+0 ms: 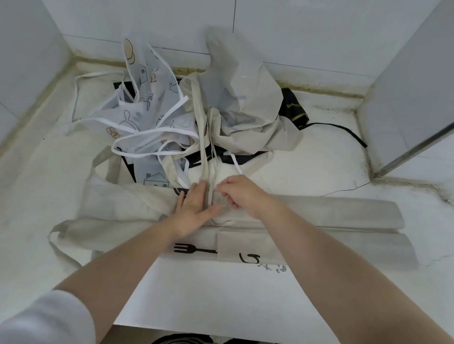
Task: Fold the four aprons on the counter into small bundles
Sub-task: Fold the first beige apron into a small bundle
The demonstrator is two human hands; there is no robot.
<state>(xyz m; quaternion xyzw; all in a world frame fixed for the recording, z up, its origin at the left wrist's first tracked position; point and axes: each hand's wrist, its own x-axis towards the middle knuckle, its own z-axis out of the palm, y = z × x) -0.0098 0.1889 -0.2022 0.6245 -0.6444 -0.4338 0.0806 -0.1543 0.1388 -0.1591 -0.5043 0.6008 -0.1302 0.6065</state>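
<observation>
A beige apron point(323, 219) with a black fork print lies across the counter in front of me, folded lengthwise into a long band. My left hand point(192, 208) rests flat on its middle with the fingers spread. My right hand point(241, 195) is beside it, pinching a beige strap of that apron. Behind them is a heap: a white printed apron point(145, 109) with white straps at the left, a crumpled beige apron point(240, 99) at the right, and a black apron point(295, 107) mostly hidden under both.
The white counter point(326, 161) is boxed in by tiled walls at the left, back and right. A black strap point(349, 131) trails toward the right wall. The counter's front edge point(212, 331) lies close to my body.
</observation>
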